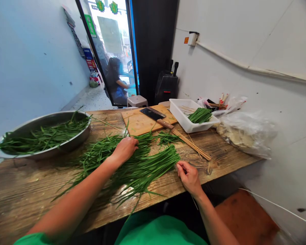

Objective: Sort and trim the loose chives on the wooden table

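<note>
from here i can't tell if my left hand (124, 148) grips garlic chives (154, 167); my right hand (190, 177) pinches a skewer (194, 202) beside stems likely aligned for access

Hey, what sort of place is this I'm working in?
Likely the food-prep corner of a small eatery: a cleaver on a cutting board, a wide metal basin of long green stalks, and a bundle of thin wooden sticks.
</note>
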Demonstrator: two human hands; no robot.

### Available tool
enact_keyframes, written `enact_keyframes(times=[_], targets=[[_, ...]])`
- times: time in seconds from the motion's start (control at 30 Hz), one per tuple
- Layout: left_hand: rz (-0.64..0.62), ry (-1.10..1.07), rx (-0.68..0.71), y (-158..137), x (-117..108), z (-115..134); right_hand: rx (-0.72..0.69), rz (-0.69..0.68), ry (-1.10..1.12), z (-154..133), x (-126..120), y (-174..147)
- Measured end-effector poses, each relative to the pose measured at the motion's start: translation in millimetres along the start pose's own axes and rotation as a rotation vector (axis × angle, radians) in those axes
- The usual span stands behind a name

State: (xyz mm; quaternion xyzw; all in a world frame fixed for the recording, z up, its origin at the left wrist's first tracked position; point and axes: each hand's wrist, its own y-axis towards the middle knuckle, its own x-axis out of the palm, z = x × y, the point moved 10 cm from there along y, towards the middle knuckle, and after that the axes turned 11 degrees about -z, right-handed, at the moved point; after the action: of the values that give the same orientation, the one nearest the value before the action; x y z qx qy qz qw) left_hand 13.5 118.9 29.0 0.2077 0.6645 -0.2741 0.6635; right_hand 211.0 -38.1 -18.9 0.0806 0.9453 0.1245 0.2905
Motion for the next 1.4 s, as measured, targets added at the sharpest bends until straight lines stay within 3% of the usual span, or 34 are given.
enact_keyframes(times=[0.37,0.63,0.87,1.07,1.4], targets=[[-0.034,-0.052,-0.059,-2,-2,-8,0.001,0.001,-0.013,-1,0,0],[0.051,-0.505,-0.019,2,-19,-11,-0.008,0.01,0.01,-1,-1,0],[0.086,-0.793,-0.012,41,-4,20,-0.024,0.018,-0.006,-4,-2,2],[0.059,-0.788,0.036,58,4,63,-0.014,0.019,-0.012,-2,-1,3],[0.089,-0.89,0.041,58,8,64,-0.009,0.002,-0.007,0,0,3]])
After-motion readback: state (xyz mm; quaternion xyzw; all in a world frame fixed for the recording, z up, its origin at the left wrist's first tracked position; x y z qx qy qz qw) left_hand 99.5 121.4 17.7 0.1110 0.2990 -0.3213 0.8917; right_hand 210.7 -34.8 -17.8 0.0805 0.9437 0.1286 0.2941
